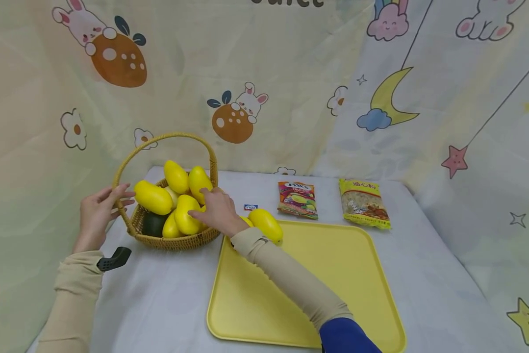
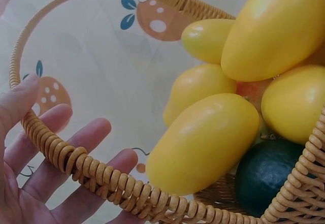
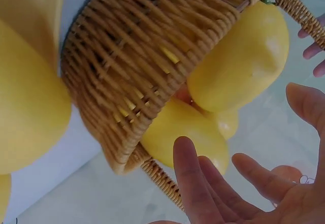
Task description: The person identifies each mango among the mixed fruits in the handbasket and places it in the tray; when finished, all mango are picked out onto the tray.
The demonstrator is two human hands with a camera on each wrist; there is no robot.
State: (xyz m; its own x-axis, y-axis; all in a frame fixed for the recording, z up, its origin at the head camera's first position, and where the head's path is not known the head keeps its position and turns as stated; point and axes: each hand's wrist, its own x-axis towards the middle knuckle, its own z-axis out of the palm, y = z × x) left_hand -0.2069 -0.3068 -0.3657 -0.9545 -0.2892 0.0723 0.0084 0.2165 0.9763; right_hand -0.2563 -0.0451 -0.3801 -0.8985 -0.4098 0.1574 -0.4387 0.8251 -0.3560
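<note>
Yellow mangoes [image 1: 153, 197] are heaped in a wicker basket [image 1: 176, 243] with a tall arched handle [image 1: 171, 135]. Among them sits a dark green rounded fruit [image 2: 269, 176], partly hidden. My left hand [image 1: 92, 218] is at the left base of the handle, its spread fingers passing behind the wicker in the left wrist view and the thumb in front. On the basket's right side, my right hand [image 1: 222, 212] reaches over the rim with fingers extended. Its fingertips overlap a mango [image 3: 190, 135] beside the handle in the right wrist view; the hand grips nothing.
A yellow tray [image 1: 326, 279] lies right of the basket, with mangoes [image 1: 266, 225] at its back left corner, partly behind my right arm. Behind the tray are a red candy bag [image 1: 297, 199], a yellow food packet [image 1: 365, 203] and a small blue-and-white label [image 1: 251, 207].
</note>
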